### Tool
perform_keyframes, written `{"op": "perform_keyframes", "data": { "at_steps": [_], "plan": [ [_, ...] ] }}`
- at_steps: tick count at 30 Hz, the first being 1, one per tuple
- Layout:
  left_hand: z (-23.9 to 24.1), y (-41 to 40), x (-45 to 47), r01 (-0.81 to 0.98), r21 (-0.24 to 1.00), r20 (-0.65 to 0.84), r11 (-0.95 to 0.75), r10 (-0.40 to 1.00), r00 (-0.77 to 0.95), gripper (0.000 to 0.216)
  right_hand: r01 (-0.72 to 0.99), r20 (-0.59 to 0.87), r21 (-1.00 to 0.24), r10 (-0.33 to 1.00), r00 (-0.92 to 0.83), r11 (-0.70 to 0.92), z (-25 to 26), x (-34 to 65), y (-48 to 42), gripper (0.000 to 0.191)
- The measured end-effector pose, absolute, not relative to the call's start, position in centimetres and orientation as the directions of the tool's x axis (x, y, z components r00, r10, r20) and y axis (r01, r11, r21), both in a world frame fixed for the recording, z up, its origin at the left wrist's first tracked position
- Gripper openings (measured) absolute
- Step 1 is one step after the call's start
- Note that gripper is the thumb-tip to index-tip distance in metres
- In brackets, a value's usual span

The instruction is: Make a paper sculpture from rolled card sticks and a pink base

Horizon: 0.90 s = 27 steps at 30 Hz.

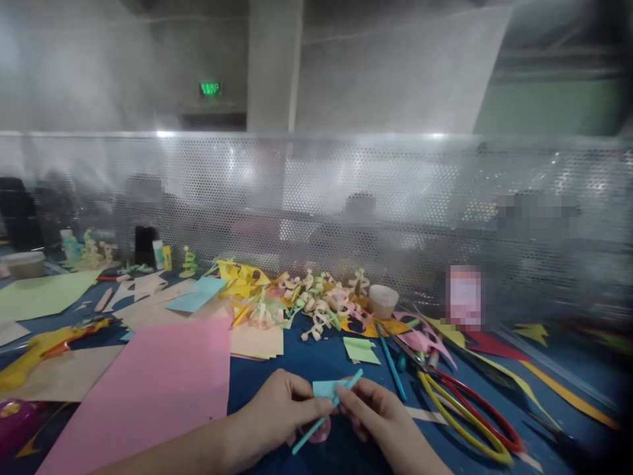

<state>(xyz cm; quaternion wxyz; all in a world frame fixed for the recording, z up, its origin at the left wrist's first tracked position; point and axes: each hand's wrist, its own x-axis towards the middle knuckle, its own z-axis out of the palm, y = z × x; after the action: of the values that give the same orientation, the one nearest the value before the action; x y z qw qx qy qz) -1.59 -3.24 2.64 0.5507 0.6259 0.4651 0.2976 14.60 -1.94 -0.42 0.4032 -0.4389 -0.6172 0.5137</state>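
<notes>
My left hand (pixel 279 412) and my right hand (pixel 378 412) meet low in the middle of the view, over the blue table (pixel 316 359). Both are closed in a pinch on a small light-blue paper strip (pixel 325 388). A thin teal stick (pixel 326 412) runs slantwise through the paper, from the right fingertips down to the left. The paper seems wrapped around the stick. A small pink tape roll (pixel 321 432) lies on the table just under the hands.
A large pink sheet (pixel 148 389) lies to the left. A pile of curled paper pieces (pixel 316 303) and a small cup (pixel 383 300) sit behind. Yellow and red scissors (pixel 465 409) and a teal pen (pixel 390 359) lie right. A perforated metal screen (pixel 316 198) closes the far edge.
</notes>
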Motion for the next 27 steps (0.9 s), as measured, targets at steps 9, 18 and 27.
{"op": "perform_keyframes", "data": {
  "at_steps": [9,18,27],
  "plan": [
    [1.1,-3.0,-1.6,0.281,0.951,0.003,-0.129,0.912,0.410,0.043,0.183,0.008,-0.981,0.963,-0.269,0.060,-0.9,14.8,-1.8,0.051],
    [1.0,-3.4,-1.3,0.368,0.881,0.144,-0.298,0.908,0.393,0.047,0.239,-0.011,-0.970,0.972,-0.234,0.046,-1.8,14.9,-1.2,0.053],
    [0.7,-3.2,-1.1,0.298,0.925,0.093,-0.235,0.902,0.422,0.056,0.288,0.039,-0.954,0.987,-0.154,0.083,-0.8,14.6,-1.7,0.055]
  ]
}}
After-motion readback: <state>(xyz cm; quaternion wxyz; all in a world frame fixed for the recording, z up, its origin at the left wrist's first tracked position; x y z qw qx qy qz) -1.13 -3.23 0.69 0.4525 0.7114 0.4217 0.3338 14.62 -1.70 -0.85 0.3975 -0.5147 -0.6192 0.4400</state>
